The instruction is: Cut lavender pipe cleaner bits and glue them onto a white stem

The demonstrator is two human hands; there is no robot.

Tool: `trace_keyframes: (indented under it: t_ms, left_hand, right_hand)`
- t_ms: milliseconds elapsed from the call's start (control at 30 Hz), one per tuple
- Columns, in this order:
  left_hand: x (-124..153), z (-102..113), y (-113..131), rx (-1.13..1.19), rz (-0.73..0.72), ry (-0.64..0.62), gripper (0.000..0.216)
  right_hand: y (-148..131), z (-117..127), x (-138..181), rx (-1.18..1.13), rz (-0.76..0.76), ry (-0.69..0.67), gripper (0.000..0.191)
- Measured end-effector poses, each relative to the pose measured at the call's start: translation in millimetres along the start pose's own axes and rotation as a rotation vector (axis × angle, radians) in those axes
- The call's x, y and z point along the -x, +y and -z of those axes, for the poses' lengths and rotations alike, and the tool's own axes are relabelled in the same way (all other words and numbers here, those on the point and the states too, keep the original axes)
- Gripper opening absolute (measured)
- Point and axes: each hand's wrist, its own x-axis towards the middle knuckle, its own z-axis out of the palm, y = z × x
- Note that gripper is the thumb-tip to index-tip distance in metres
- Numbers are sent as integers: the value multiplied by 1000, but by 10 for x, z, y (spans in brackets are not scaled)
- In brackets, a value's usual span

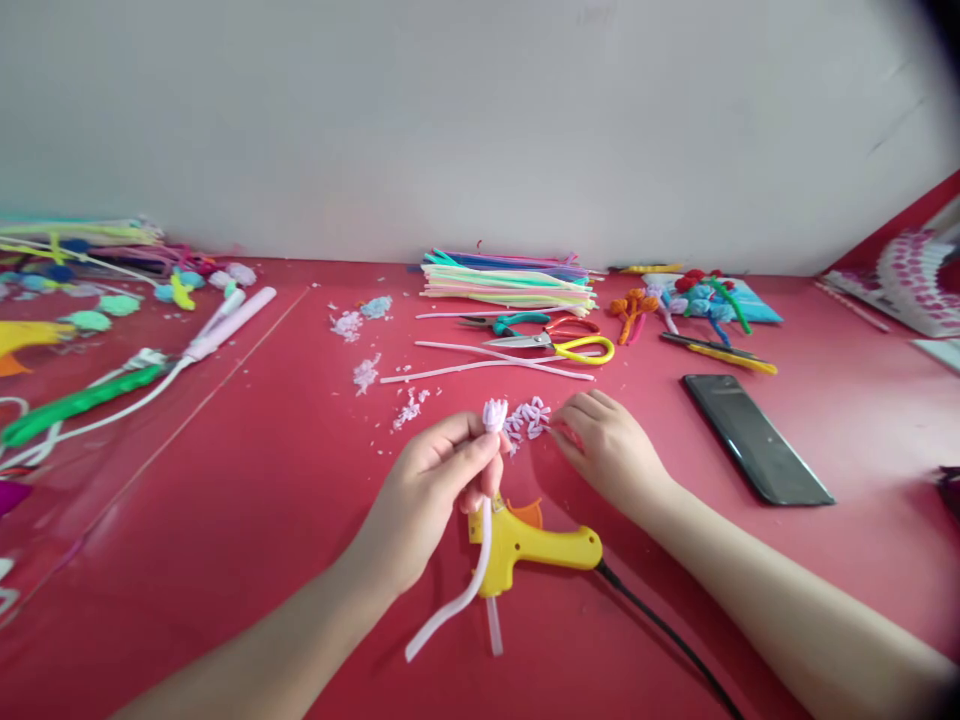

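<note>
Between the thumb and fingers of my left hand [439, 475] is a pale lilac pipe-cleaner flower [494, 415], held upright. Its long bent stem [480, 560] trails down below the hand. My right hand [607, 440] is at the right edge of a small pile of cut lilac pipe-cleaner pieces [531, 418], fingers curled down toward the table. Its fingertips are partly hidden, so I cannot make out what they pinch. Under the stem lies a yellow glue gun [555, 547] with an orange trigger, a clear glue stick and a black cord.
Behind the hands lie yellow-handled scissors [585, 348], teal-handled pliers [521, 322], lilac stems [487, 367] and a pipe-cleaner bundle [510, 285]. A black phone [757, 440] and tweezers [720, 352] sit right. Left are a green tool [82, 405], a lilac one [229, 325] and lilac fluff [366, 375].
</note>
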Motion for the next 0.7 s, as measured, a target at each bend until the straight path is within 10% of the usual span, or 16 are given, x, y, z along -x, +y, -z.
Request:
trace_keyframes:
  t_ms: [367, 700]
  left_hand:
    - [12, -18, -42, -38, 15, -26, 18]
    - [29, -42, -22, -16, 49, -74, 20]
  right_hand:
    - [-47, 10, 45, -52, -44, 14, 11]
    - [-251, 293, 138, -613, -187, 108, 12]
